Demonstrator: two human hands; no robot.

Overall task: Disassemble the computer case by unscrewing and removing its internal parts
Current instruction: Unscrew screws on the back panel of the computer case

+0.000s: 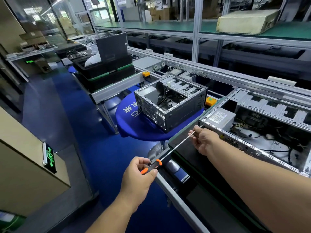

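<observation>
I'm gripping the screwdriver (175,148) handle in my left hand (139,175), right hand (204,140) pinching its shaft, steadying the tip, probably on a screw at the case (252,148) corner.

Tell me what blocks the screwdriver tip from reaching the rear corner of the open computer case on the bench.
Nothing visible does. The long steel shaft of the orange-and-black screwdriver already reaches the open grey metal computer case at its rear corner, guided by the right hand.
</observation>
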